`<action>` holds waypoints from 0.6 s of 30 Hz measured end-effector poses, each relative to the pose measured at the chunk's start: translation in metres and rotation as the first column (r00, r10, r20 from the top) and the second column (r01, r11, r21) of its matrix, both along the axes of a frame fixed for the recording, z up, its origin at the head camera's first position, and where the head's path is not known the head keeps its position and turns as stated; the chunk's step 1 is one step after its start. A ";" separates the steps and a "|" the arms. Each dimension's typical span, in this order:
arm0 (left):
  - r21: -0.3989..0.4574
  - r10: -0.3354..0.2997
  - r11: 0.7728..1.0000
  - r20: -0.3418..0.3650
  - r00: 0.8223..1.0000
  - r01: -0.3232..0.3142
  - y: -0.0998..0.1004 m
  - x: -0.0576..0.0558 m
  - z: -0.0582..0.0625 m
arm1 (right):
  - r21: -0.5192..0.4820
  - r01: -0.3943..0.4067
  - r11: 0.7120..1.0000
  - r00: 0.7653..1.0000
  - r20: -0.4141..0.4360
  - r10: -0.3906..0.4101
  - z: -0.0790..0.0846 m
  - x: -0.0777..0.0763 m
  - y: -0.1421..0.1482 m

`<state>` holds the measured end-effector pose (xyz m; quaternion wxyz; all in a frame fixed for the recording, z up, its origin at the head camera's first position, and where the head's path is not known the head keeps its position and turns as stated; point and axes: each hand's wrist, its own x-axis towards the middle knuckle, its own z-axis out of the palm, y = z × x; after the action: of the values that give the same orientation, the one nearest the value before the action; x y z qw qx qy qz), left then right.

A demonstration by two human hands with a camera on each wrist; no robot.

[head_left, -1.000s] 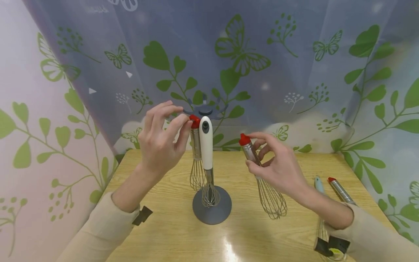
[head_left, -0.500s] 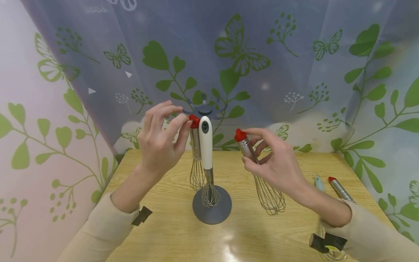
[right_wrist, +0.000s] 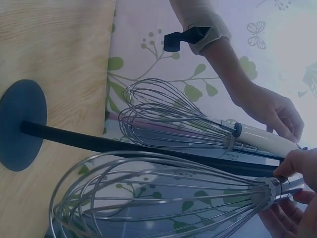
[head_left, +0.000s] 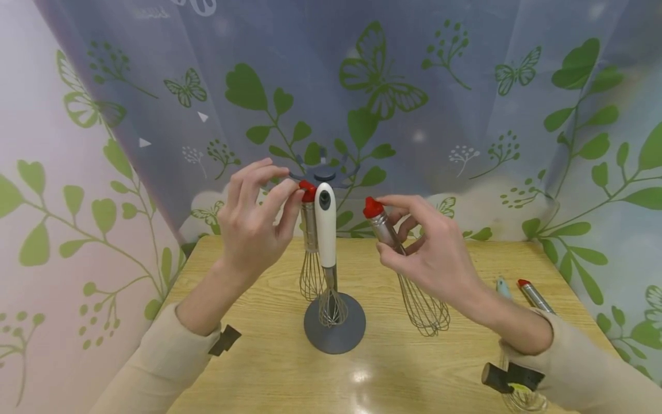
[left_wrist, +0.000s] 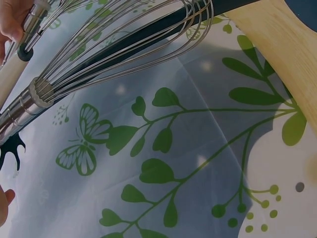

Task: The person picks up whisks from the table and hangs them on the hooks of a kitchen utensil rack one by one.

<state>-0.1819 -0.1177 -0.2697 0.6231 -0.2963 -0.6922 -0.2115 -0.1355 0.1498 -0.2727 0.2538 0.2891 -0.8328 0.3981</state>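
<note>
Okay, we see two bare hands at work over a light wood-grain table point(head_left: 403, 368). Left grip point(head_left: 253, 218): thumb and index finger nearly closed, pinching the red tip of a slim steel-handled wire whisk point(head_left: 310, 224); the other fingers stand raised and bent. That whisk is upright, wires down, at the left side of a dark grey stand with a round flat base point(head_left: 349, 336) and curved hooks point(head_left: 324, 171) at its top. We can't quite tell whether the tip sits on a hook, since the fingers partly cover it.

Just beside it, to the right, we note a whisk with a glossy white handle and black end inset point(head_left: 326, 230), also upright with wires down, in front of the pole.

Right grip point(head_left: 434, 247): thumb and fingers curled round the steel handle of a larger red-capped wire whisk point(head_left: 385, 230), index finger on the cap. We see it tilted, cap toward the stand, wires down and to the right, in the air and apart from the stand.

On the table at right, near the right sleeve point(head_left: 579, 356), we log a pale blue handle point(head_left: 503, 287) and a red-tipped steel handle point(head_left: 535, 296), well apart from the stand. Behind everything we get a blue-grey cloth backdrop point(head_left: 305, 34) with green leaves and butterflies.
</note>
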 end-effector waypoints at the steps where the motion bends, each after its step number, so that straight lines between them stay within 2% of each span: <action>1: 0.001 0.000 1.000 0.000 1.000 0.000 0.000 0.000 0.000 | 0.002 -0.004 1.000 1.000 -0.002 0.004 0.001 0.000 0.000; 18: 0.007 -0.012 1.000 0.005 1.000 0.012 0.000 -0.001 0.000 | 0.001 -0.009 1.000 1.000 -0.028 0.009 0.018 -0.002 -0.006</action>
<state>-0.1828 -0.1178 -0.2694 0.6212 -0.2976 -0.6912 -0.2186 -0.1375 0.1440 -0.2547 0.2637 0.2986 -0.8280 0.3947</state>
